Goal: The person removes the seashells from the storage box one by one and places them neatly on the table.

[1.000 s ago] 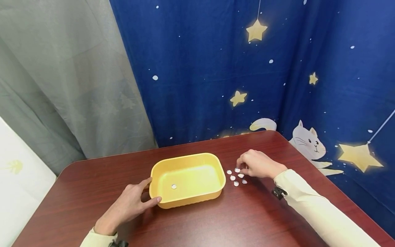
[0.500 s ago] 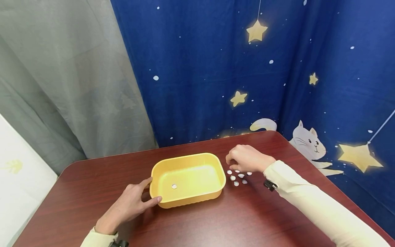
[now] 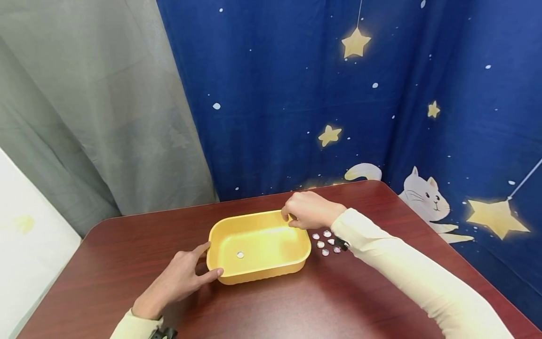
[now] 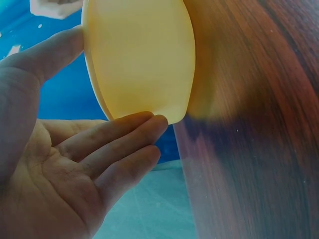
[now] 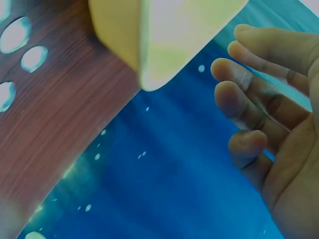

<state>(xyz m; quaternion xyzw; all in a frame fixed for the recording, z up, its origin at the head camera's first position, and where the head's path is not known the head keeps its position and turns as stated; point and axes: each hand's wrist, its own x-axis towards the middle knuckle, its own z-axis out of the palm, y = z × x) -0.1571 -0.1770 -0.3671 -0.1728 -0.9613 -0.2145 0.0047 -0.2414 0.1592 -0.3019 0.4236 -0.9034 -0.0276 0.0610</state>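
Observation:
A yellow plastic bin (image 3: 264,272) stands on the table with one small shiny gem-like piece (image 3: 240,254) on its floor. My left hand (image 3: 175,280) rests at its left end, thumb near the front rim. In the left wrist view, the straight fingers (image 4: 132,132) touch the bin's side. My right hand (image 3: 312,209) is over the bin's far right corner, fingers bent downward. The right wrist view shows its thumb and index tips close together; whether a small piece is between them cannot be made out. Several shiny pieces (image 3: 320,244) lie right of the bin.
The dark red-brown table (image 3: 139,254) extends around the bin. Behind it hang a grey curtain (image 3: 101,117) and a blue curtain (image 3: 271,103) with stars and a cat. Black wrist cameras sit at both sleeves.
My right hand has moved left from above the loose pieces to the bin's right corner. The left hand and the bin have stayed in place.

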